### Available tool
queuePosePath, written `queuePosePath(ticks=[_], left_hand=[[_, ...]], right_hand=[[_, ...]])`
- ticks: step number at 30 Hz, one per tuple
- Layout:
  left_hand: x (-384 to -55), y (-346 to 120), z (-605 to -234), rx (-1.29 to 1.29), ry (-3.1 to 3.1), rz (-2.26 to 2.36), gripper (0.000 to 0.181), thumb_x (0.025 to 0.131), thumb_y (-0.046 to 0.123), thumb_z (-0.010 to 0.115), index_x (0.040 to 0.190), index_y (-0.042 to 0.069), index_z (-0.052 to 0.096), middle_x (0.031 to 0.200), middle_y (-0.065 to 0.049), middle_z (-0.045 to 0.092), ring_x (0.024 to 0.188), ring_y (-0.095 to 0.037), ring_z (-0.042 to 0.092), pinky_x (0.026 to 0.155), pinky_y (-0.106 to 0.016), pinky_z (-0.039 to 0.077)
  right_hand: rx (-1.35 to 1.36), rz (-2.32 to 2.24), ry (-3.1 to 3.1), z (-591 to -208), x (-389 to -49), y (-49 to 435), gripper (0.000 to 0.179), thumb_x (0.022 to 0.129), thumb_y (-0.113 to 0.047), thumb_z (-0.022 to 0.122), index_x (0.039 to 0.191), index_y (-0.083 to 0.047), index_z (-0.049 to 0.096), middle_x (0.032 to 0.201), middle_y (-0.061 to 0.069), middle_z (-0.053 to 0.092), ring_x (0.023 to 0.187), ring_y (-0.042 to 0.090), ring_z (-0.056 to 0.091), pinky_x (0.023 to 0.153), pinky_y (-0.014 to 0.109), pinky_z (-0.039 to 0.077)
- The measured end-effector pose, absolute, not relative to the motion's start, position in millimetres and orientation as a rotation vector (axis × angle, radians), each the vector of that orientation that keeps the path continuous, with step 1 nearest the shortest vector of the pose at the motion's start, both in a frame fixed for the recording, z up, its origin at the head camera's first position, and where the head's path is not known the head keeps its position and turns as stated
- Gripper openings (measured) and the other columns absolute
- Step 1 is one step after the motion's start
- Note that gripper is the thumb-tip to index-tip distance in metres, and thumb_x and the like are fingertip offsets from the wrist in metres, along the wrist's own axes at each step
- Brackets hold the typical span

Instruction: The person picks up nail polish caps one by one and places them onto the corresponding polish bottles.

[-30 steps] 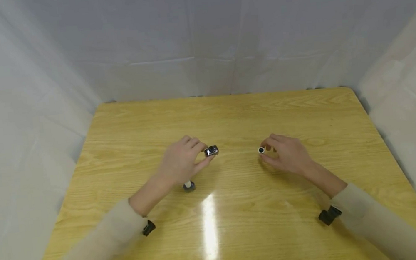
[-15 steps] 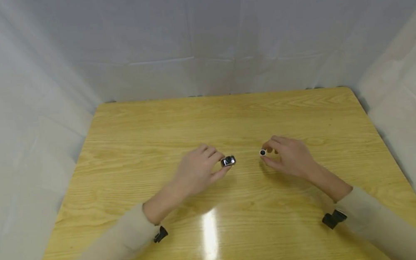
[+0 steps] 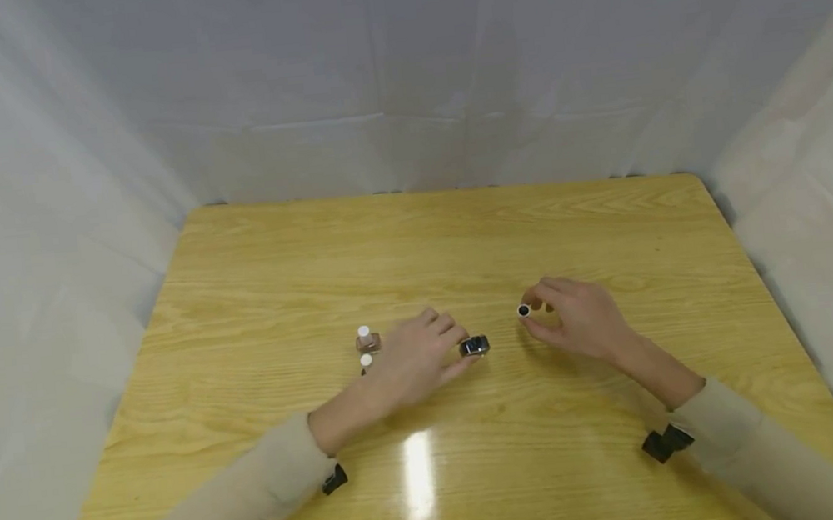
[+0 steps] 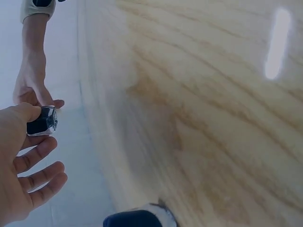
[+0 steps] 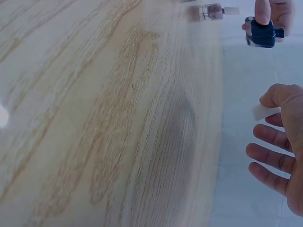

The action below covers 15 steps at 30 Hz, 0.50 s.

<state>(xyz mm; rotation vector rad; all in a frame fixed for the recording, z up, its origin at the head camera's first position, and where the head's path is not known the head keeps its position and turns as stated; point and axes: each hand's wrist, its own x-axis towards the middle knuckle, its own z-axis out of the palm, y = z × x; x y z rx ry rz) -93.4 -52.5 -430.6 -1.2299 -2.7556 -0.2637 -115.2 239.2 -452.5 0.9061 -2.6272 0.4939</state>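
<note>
My left hand (image 3: 417, 359) pinches a small dark nail polish bottle (image 3: 474, 346) between thumb and finger, held above the table. The bottle has no cap on, and its dark neck (image 5: 279, 32) shows in the right wrist view. To the right, my right hand (image 3: 580, 317) holds a white cap (image 5: 265, 111) by thumb and fingertip, its other fingers loosely spread. From the head view the cap is a white ring with a dark centre. A gap separates bottle and cap.
Left of my left hand stands a pinkish nail polish bottle (image 3: 367, 342) with a white cap. Close to it is a second white-capped bottle (image 3: 366, 361), partly hidden by the left hand. The wooden table (image 3: 445, 240) ends at a pale curtain (image 3: 413, 68) behind.
My left hand has moved right and nearer with the dark bottle, approaching the right hand. Two capped bottles now show to its left. The right hand has barely moved.
</note>
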Motion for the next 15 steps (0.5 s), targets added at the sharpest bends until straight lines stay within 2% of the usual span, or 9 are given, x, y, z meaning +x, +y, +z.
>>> queuePosePath(ticks=[4,15], left_hand=[[-91,-47,-437,-1.269,-2.805,-0.244,0.041,0.103,0.048,0.063,0.122,0.013,0.074,0.118,-0.005,0.077,0.108,-0.021,0.071,0.093,-0.032,0.063],[-86,-43,-453,-1.282,-2.795,-0.223,0.039,0.102,0.049,0.065,0.117,0.014,0.075,0.112,-0.004,0.077,0.099,-0.018,0.069,0.083,-0.03,0.063]], right_hand=[[0.913,0.498,-2.622,-452,-113,239,0.026,0.086,-0.027,0.085,0.103,-0.012,0.073,0.091,0.002,0.077,0.073,0.015,0.072,0.055,0.027,0.056],[0.952,0.486,-2.626,-448,-105,235,0.026,0.086,-0.027,0.085,0.104,-0.013,0.073,0.094,0.002,0.079,0.076,0.015,0.073,0.059,0.027,0.059]])
